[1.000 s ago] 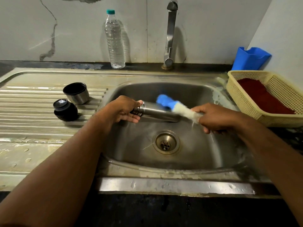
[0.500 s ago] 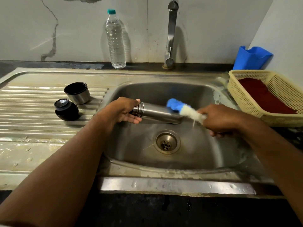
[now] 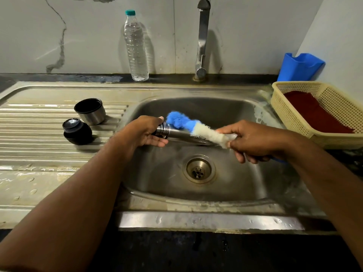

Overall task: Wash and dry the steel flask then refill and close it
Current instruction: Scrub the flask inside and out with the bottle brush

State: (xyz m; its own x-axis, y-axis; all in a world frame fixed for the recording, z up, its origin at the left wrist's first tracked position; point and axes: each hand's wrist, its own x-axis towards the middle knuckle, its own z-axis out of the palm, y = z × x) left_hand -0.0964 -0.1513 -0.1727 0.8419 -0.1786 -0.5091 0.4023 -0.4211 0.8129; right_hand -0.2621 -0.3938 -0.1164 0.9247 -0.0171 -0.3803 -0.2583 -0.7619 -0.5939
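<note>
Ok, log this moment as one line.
left hand grips flask | right hand scrubs outside, brush | over sink | lids off

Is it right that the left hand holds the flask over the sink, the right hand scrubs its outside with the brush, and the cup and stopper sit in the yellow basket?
Not quite. In the head view the cup and stopper sit on the drainboard, not in the basket. The left hand does hold the flask over the sink, and the right hand scrubs its outside with the brush.

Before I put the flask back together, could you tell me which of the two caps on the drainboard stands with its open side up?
The steel-sided cup cap, farther from you, shows its dark hollow inside; the black stopper in front of it does not.
</note>
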